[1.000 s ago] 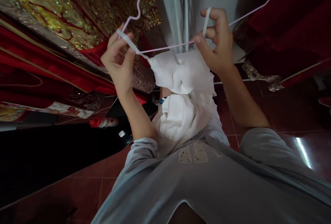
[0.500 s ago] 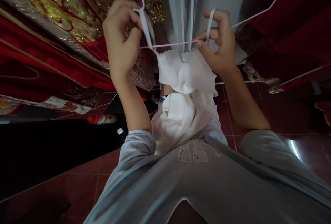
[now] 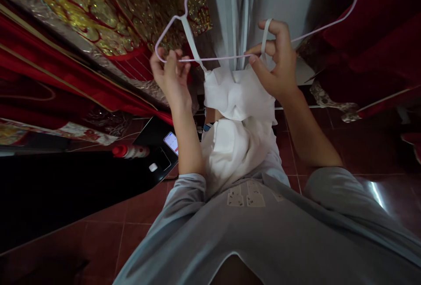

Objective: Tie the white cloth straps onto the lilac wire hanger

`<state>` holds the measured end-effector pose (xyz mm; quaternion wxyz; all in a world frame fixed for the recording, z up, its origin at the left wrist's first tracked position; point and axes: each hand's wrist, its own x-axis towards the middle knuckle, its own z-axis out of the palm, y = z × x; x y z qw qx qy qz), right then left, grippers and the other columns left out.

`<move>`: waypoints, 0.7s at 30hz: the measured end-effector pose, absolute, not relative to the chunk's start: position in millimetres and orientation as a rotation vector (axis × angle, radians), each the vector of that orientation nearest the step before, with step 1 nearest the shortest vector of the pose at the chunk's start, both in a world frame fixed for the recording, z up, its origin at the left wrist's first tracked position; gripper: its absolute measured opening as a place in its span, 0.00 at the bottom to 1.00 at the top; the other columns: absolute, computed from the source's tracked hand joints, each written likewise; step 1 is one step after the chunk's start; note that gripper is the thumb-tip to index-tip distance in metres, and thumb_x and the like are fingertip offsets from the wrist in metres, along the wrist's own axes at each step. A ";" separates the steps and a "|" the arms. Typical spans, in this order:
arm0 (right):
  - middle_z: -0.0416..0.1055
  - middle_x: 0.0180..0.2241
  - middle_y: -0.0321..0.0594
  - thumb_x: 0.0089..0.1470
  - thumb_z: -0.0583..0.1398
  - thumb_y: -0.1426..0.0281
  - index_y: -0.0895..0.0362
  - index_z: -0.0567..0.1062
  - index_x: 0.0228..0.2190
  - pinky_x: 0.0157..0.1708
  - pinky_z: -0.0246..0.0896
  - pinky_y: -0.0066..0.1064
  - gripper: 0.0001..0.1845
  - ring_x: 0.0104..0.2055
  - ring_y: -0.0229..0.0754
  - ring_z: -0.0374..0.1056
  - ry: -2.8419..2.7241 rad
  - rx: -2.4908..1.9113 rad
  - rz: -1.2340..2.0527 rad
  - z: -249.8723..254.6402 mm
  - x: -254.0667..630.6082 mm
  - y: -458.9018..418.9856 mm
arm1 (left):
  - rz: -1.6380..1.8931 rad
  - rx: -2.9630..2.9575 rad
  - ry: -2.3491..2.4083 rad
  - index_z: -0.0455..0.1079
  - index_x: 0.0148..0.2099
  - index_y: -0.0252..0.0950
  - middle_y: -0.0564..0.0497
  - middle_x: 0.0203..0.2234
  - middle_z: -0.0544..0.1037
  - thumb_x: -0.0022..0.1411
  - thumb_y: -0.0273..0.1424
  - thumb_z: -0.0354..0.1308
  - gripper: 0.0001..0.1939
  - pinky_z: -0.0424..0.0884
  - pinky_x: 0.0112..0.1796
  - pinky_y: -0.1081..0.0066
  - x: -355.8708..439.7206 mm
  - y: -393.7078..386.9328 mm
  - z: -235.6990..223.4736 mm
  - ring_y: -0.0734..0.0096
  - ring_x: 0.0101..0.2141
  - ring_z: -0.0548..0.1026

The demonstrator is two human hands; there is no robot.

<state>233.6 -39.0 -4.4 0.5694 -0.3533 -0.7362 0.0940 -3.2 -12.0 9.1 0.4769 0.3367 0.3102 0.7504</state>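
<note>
A white strappy garment (image 3: pixel 238 118) hangs in front of my chest from a thin white wire hanger (image 3: pixel 332 22). One strap (image 3: pixel 190 41) is hooked over the notch at the hanger's left shoulder. My left hand (image 3: pixel 173 76) is closed on the hanger's lower bar just below that strap. The other strap (image 3: pixel 265 35) loops over the fingers of my right hand (image 3: pixel 278 59), which also pinches the bar near its middle.
Red and gold embroidered cloth (image 3: pixel 98 26) hangs at the left, dark red fabric (image 3: pixel 381 35) at the right. A grey-white cabinet (image 3: pixel 263 0) stands ahead. A phone (image 3: pixel 171 142) and a red-capped bottle (image 3: pixel 130 150) lie on a black surface (image 3: pixel 66 188). The floor is red tile.
My left hand has let go of the left strap, now seated in the hanger's notch, and dropped down to grip the bar. The right hand has hardly moved.
</note>
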 end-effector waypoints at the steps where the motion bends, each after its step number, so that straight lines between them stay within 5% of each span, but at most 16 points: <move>1: 0.66 0.59 0.37 0.63 0.56 0.60 0.45 0.59 0.58 0.49 0.69 0.39 0.24 0.44 0.40 0.75 -1.732 -0.820 0.213 -4.8 234.1 -37.3 | 1.796 0.802 0.759 0.67 0.42 0.41 0.52 0.32 0.75 0.79 0.22 0.49 0.12 0.68 0.42 0.67 -0.1 -13.6 3.7 0.64 0.41 0.73; 5: 0.65 0.59 0.41 0.65 0.55 0.59 0.49 0.62 0.58 0.52 0.70 0.39 0.22 0.48 0.42 0.74 -1.682 -0.752 0.223 -0.9 247.0 -30.0 | 1.797 0.776 0.774 0.70 0.41 0.42 0.50 0.32 0.77 0.80 0.37 0.51 0.12 0.65 0.46 0.61 6.8 -14.5 -3.6 0.58 0.48 0.73; 8: 0.72 0.50 0.40 0.63 0.59 0.61 0.49 0.73 0.52 0.51 0.70 0.37 0.17 0.50 0.44 0.73 -1.508 -0.601 0.088 6.8 273.9 -25.1 | 1.806 0.714 0.746 0.69 0.40 0.43 0.51 0.28 0.76 0.78 0.47 0.47 0.18 0.66 0.46 0.60 4.1 -10.7 1.8 0.56 0.49 0.72; 11: 0.77 0.41 0.35 0.60 0.61 0.73 0.51 0.81 0.46 0.49 0.67 0.33 0.13 0.46 0.42 0.74 -1.359 -0.552 -0.075 13.2 311.7 -22.9 | 1.782 0.676 0.723 0.68 0.40 0.42 0.51 0.26 0.74 0.78 0.45 0.47 0.17 0.67 0.44 0.61 -2.1 -6.3 8.1 0.57 0.46 0.73; 15: 0.80 0.36 0.28 0.51 0.55 0.90 0.52 0.85 0.36 0.47 0.64 0.29 0.26 0.42 0.36 0.74 -1.271 -0.718 -0.072 15.5 351.0 -18.7 | 1.771 0.623 0.728 0.68 0.39 0.43 0.52 0.25 0.74 0.78 0.43 0.49 0.15 0.67 0.44 0.61 -5.6 -2.3 8.1 0.56 0.45 0.74; 21: 0.78 0.27 0.35 0.48 0.53 0.92 0.61 0.84 0.32 0.30 0.61 0.23 0.24 0.29 0.32 0.74 -1.337 -0.664 0.171 32.5 356.6 -1.5 | 1.743 0.706 0.734 0.69 0.42 0.46 0.53 0.25 0.75 0.81 0.34 0.47 0.12 0.70 0.41 0.62 -5.0 0.6 0.2 0.57 0.42 0.75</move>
